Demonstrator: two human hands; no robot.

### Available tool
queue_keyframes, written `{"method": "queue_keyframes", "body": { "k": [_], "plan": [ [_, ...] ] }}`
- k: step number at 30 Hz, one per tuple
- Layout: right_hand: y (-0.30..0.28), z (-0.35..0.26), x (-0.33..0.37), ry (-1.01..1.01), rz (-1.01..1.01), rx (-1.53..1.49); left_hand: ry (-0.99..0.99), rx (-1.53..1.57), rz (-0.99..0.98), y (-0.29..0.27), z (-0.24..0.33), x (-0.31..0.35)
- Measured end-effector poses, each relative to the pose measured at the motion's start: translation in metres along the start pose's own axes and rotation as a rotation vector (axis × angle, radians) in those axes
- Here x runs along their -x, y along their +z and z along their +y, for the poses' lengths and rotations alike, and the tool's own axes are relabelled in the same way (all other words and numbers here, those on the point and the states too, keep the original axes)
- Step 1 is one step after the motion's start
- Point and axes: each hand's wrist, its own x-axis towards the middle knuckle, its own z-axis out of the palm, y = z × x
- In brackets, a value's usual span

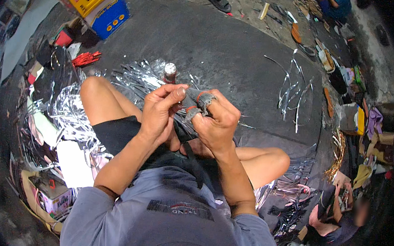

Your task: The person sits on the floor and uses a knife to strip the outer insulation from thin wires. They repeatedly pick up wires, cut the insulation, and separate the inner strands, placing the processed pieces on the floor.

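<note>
The left hand (161,108) pinched a thin dark piece (190,96); the right hand (219,120) clenched beside it, seemingly mid-work, loose shiny silver strips (290,90) unused near the black mat's (240,56) right edge.

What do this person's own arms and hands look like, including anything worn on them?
Both forearms are bare below short grey-blue sleeves. The left hand has no glove. On the right hand, ragged grey cloth seems wrapped around some of the fingers, with orange-red bands around it. Neither wrist shows a watch.
</note>
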Motion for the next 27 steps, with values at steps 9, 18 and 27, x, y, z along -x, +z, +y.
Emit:
{"method": "queue_keyframes", "body": {
  "k": [9, 18, 27],
  "plan": [
    [-0.009, -0.030, 0.010, -0.146, -0.084, 0.039, 0.462, -0.198, -0.074, -0.024, 0.107, -0.029],
    [-0.045, -0.010, 0.073, 0.238, -0.191, 0.105, 0.149, -0.301, 0.294, -0.165, 0.161, -0.188],
    [-0.156, 0.027, 0.129, 0.805, -0.420, 0.205, -0.207, -0.753, 0.811, -0.269, 0.055, -0.250]
  ]
}}
